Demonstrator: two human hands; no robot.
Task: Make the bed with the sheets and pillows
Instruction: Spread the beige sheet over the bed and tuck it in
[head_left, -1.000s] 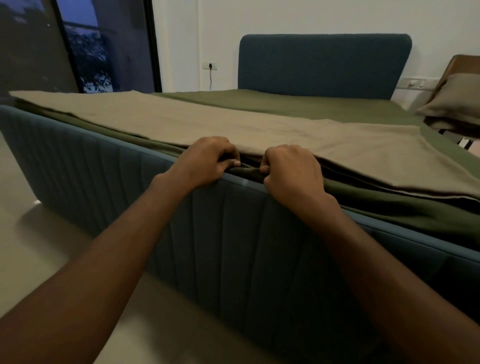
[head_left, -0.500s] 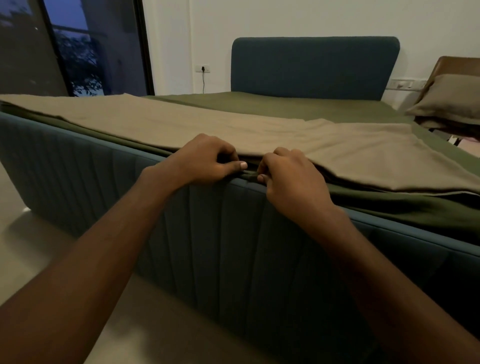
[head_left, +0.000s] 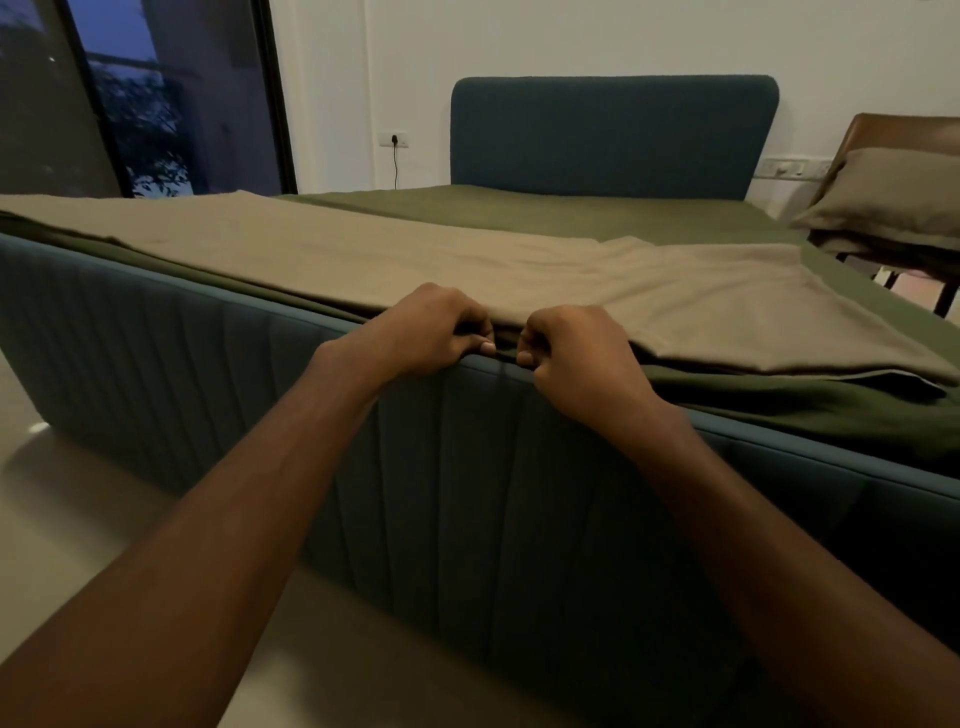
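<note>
Both hands sit side by side at the top edge of the footboard (head_left: 260, 389), fingers curled. Left hand (head_left: 421, 332) and right hand (head_left: 576, 358) pinch the hem of the green sheet (head_left: 571, 218), which covers the mattress. Tan sheet (head_left: 415, 260) lies folded across the foot end, just behind the knuckles. Pillow (head_left: 893, 197) rests on a chair (head_left: 909, 130), right of the headboard (head_left: 613, 135).

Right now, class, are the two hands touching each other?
Apart. The head view shows the left hand and right hand gripping the green sheet at the bed's edge, with a clear gap between them.
</note>
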